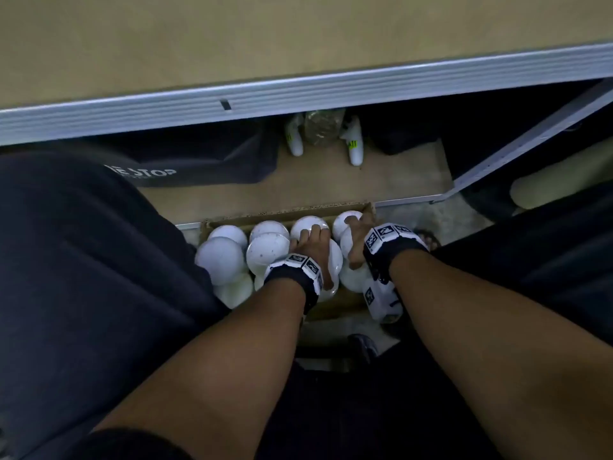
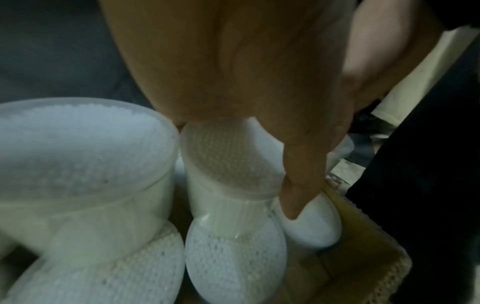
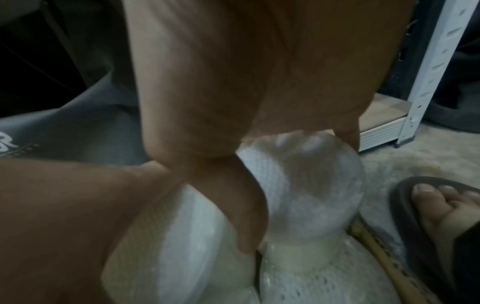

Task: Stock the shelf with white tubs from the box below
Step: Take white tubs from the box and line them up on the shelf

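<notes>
Several white tubs [image 1: 220, 257] stand stacked in an open cardboard box [image 1: 285, 214] on the floor below the shelf. My left hand [image 1: 310, 239] grips a tub [image 2: 228, 160] in the box's middle from above, its thumb [image 2: 293, 201] running down the tub's side. Just to the right, my right hand [image 1: 353, 237] grips another tub [image 3: 311, 195] by its top, with the thumb [image 3: 249, 216] pressed between that tub and its neighbour. The far fingers of both hands are hidden behind the tubs.
A tan shelf board [image 1: 232, 44] with a metal front edge [image 1: 298, 91] lies above the box. On the lower board [image 1: 331, 184] stand two white bottles [image 1: 355, 147] and a dark bag [image 1: 199, 161]. A metal post [image 1: 530, 137] rises on the right. A sandalled foot [image 3: 441, 205] is beside the box.
</notes>
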A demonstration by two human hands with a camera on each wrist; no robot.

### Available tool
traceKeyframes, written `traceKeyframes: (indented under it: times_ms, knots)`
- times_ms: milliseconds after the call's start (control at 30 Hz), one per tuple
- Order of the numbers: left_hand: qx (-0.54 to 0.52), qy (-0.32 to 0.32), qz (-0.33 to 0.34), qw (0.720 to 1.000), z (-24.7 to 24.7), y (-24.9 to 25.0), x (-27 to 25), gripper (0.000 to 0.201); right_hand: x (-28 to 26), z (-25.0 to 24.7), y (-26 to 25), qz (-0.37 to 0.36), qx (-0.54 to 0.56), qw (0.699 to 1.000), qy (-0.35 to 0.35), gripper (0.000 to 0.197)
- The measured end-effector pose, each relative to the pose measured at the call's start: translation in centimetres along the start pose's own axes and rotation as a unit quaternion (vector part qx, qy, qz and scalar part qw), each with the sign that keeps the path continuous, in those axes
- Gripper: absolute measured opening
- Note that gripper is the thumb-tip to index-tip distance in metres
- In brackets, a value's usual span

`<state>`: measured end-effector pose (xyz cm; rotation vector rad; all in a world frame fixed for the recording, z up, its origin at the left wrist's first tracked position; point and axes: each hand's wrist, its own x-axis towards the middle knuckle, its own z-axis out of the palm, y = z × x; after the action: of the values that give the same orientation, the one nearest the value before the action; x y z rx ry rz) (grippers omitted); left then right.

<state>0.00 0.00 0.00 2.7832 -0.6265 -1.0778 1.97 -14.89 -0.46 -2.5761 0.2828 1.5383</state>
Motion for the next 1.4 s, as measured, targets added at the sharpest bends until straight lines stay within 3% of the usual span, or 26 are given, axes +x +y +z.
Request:
traceKeyframes:
  times_ms: [133,367,567,733,933,1100,1400]
  knots:
    - [0.003,-0.014,-0.012,1.000,-0.4,-0.1,0.0,0.113,1.8,1.1,0.3,0.001,-0.003,1.000,-0.004,0.147]
    - [-0.048,-0.022,-0.017,0.998,-2.0,0.2,-0.7,0.105,-3.6,-0.5,0.0,-0.001,0.031,0.999,0.045,0.110]
    - [-0.072,-0.003,-0.032,0.997,-6.1,0.9,-2.4,0.099,-7.3,-2.9,-0.5,-0.002,-0.001,0.993,0.116,0.112]
    - [-0.059,0.054,-0.006,0.997,-10.4,1.1,-5.3,0.094,-10.1,-5.0,-0.8,-0.001,-0.009,0.984,0.176,0.122]
    - [-0.033,0.116,0.026,0.992,-16.3,1.3,-10.2,0.089,-18.6,-8.6,-1.5,-0.019,0.030,0.966,0.257,0.097]
    - [-0.074,0.188,0.067,0.977,-20.7,0.9,-14.5,0.091,-24.6,-10.8,-1.7,-0.067,0.077,0.947,0.304,0.099]
    - [-0.106,0.321,0.121,0.933,-27.1,-0.1,-21.2,0.085,-32.0,-14.3,-2.2,-0.165,0.146,0.876,0.429,0.093]
